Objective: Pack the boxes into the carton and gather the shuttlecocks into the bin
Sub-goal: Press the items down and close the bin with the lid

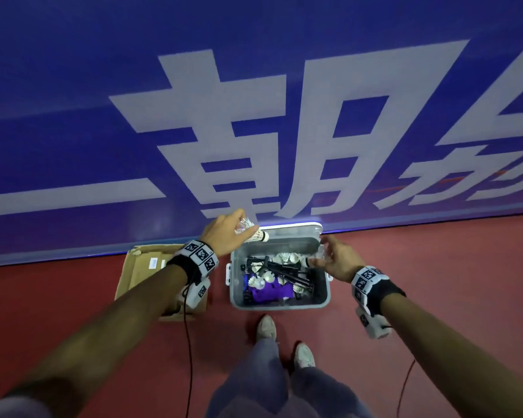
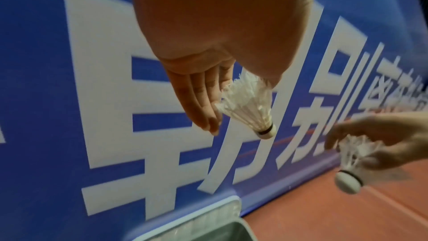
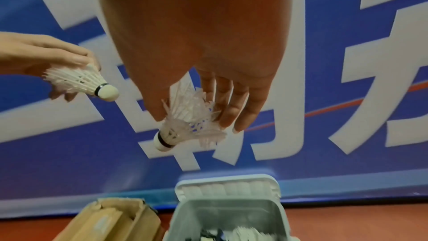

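1. Nearest the head camera are the person's two shoes (image 1: 284, 342) and loose grey-blue trouser legs, standing on a smooth red floor (image 1: 435, 267).
2. Just beyond the feet sits the bin (image 1: 280, 304), a grey rounded-corner plastic tub with side latches; its pale ribbed lid (image 3: 228, 187) stands open at the far edge.
3. Inside the bin lie several white feathered shuttlecocks (image 1: 284, 258), at least five though the exact count is unclear, tangled with black rod-like parts and a purple cloth (image 1: 269, 292).
4. Beside the bin, on its left, is one brown corrugated carton (image 1: 139, 273) with flaps open; a white label shows inside, and the boxes cannot be told apart from the cardboard.
5. The left hand (image 1: 225, 233) pinches one shuttlecock (image 2: 249, 106) by its feather skirt over the bin's far left corner, the thumb on one side and the straightened fingers (image 2: 203, 98) on the other; its rounded cork base with a black band points right.
6. The right hand (image 1: 337, 257) holds a second shuttlecock (image 3: 185, 125) over the bin's right rim, thumb and fingertips loosely round the frayed feathers, cork pointing down and left.
7. Each wrist wears a black strap with square black-and-white marker tags, two in all.
8. Farthest back is a glossy blue banner (image 1: 73, 86) bearing large white characters.
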Tool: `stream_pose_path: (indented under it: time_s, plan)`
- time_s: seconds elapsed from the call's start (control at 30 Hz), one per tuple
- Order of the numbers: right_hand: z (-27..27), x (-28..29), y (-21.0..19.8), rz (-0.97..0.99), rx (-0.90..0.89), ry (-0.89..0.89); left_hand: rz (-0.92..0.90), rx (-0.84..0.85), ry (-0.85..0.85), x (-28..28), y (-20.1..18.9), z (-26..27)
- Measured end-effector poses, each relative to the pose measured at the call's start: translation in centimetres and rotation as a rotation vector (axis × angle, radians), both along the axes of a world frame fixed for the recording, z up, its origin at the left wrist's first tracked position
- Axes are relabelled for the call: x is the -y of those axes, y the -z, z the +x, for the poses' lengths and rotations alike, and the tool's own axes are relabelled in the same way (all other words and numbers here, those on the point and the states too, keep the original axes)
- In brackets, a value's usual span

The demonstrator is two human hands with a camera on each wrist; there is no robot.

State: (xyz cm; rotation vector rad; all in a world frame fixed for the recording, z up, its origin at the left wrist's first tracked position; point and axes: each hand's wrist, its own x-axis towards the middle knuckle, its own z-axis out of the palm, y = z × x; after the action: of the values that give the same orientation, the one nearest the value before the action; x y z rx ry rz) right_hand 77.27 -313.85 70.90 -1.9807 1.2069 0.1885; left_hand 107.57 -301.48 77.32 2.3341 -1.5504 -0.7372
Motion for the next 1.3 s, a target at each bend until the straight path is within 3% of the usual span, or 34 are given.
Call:
stream_pose_path:
  time_s: [0.2,0.33,0.47,0.63,0.77,0.87,1.0,1.1,1.2,1.3]
  plan:
    - [0.6,3.6,7.7,0.022,-0.344,-0.109,0.301,0.04,0.218,5.9,10.5,3.4]
    - [1.3,5.2,15.4,0.029,-0.463,-0.168,0.506,0.16,0.309,6.8,20.4,3.9]
    - [2.1,5.9,25.1,0.116,-0.467,-0.15,0.648,0.164,0.272,5.7,30.4,3.1]
    - [2.2,4.5,37.7,0.216,-0.424,-0.054,0.643,0.145,0.122,2.4,41.6,2.0]
    - [2.5,3.7,45.4,0.247,-0.441,-0.026,0.579,0.088,-0.003,0.9,48.3,1.4]
    - [2.4,3.4,49.8,0.254,-0.447,-0.052,0.586,-0.053,-0.079,0.7,52.1,0.8]
    - [1.9,3.4,53.2,0.258,-0.457,-0.113,0.595,-0.187,-0.139,0.5,55.2,-0.1]
    - [2.0,4.5,53.1,0.203,-0.461,-0.135,0.622,-0.149,-0.135,0.8,56.2,-0.2]
    - [3.1,7.5,51.8,0.041,-0.419,-0.15,0.578,-0.146,-0.113,2.3,56.3,0.7]
    - [5.8,12.0,49.6,-0.24,-0.298,-0.203,0.478,0.021,-0.068,5.0,55.6,2.8]
